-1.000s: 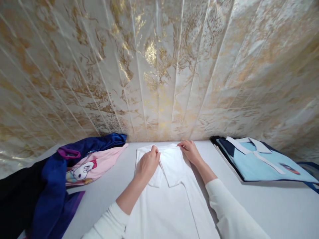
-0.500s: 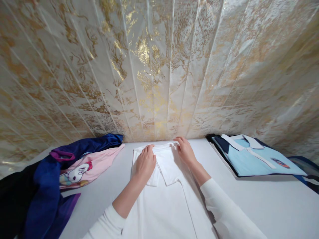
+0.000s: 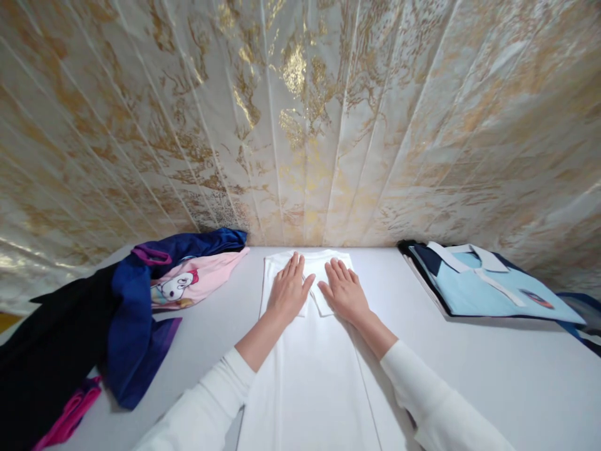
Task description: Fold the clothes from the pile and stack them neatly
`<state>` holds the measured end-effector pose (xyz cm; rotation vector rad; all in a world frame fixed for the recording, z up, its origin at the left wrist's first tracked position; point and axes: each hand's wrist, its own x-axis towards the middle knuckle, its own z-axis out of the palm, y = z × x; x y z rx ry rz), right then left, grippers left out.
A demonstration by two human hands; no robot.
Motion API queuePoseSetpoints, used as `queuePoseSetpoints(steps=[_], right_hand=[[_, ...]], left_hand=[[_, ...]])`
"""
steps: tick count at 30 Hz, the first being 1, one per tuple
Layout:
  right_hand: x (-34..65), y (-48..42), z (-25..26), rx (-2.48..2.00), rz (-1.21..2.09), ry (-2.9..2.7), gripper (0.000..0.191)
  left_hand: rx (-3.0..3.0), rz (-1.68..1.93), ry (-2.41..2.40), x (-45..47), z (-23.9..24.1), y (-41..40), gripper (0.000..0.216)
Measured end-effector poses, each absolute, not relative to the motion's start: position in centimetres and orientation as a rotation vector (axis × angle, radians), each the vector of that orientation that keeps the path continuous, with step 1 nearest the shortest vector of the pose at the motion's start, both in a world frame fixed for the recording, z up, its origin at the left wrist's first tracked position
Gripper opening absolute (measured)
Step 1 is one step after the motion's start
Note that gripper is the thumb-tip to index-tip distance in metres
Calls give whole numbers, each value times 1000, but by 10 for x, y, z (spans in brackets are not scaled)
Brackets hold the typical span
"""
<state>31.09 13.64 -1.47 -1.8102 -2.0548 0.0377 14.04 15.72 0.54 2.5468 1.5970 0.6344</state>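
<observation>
A white collared shirt (image 3: 319, 376) lies lengthwise on the white table, its collar at the far end and its long sides folded in. My left hand (image 3: 290, 289) rests flat on the left half of the collar, fingers stretched out and pointing away from me. On the collar's right half lies my right hand (image 3: 345, 289), also flat with its fingers spread. Parts of the collar are hidden under both palms. Neither hand grips the cloth.
Folded shirts are stacked at the right, a light blue one with a white collar (image 3: 498, 282) on top. To the left lie loose dark blue and black clothes (image 3: 136, 326) and a pink garment with a cartoon dog (image 3: 211, 279). A gold-patterned curtain (image 3: 310, 125) hangs behind the white table (image 3: 469, 388).
Both hands have gone from the collar's upper edge to lying flat on it, fingers straightened. The view has shifted, showing more of the clothes at the left.
</observation>
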Motion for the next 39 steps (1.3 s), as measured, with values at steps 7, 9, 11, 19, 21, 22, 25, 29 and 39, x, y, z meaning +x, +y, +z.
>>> queuePoseSetpoints(steps=[7,9,11,19,21,22,25,29,39], right_hand=[[323,102,-6,-1710,138,-2100,49],[321,72,-14,-1664,135,-2120,51],[317,39,-23,-1616,68,-2120,55],[311,-4,-28,-1739,-124,-2198,67],[312,-2,-25,-1748,-111,-2207,66],[312,-3,-24,-1746,-107,-2205,65],[313,-18,-23,-1684,-130,-2202,64],[307,-57,-28,-1584,-185,-2218,66],[295,-82,-21,-1659,-124,-2258,62]], left_hand=[[2637,598,1496,96,22,72,49],[2677,517,1472,82,15,41,54],[2710,436,1454,73,6,19,58],[2774,407,1473,71,-5,4,60],[2776,394,1470,70,-1,3,60],[2777,384,1467,69,0,1,59],[2795,394,1464,63,1,-14,56],[2821,443,1446,59,-4,-49,57],[2789,387,1328,59,6,-71,60]])
